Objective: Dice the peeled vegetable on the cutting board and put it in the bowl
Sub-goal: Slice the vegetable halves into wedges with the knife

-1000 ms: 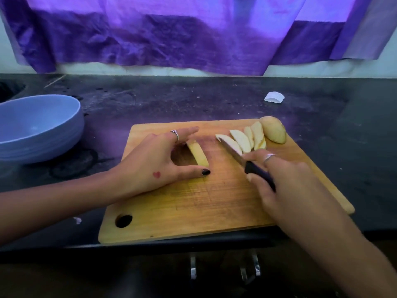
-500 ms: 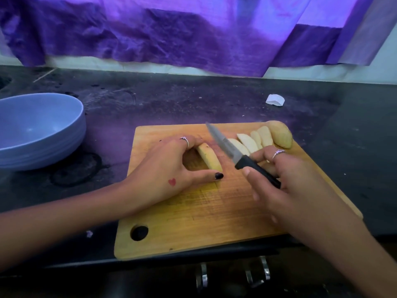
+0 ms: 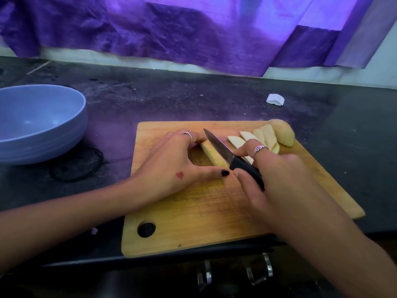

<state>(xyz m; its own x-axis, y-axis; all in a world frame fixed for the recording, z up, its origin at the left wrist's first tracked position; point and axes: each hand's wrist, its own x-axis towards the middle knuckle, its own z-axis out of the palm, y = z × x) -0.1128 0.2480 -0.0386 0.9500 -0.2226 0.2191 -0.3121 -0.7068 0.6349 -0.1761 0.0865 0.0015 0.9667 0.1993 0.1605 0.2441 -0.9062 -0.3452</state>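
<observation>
Dicing is under way: near the cutting board's (image 3: 193,214) far edge, the left hand (image 3: 178,164) pinches one potato slice (image 3: 211,153) while the right hand (image 3: 277,179) grips the knife (image 3: 227,154) over it. Next comes a controlled downward cut clear of the fingers; the bowl (image 3: 38,123) waits beyond the board's left edge.

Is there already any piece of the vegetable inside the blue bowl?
No, the blue bowl shows only its bare inside; the slices lie on the cutting board.

No readable text, label, brand or number anywhere in view. Only sign: a small red heart mark on the back of the left hand (image 3: 171,166).
</observation>
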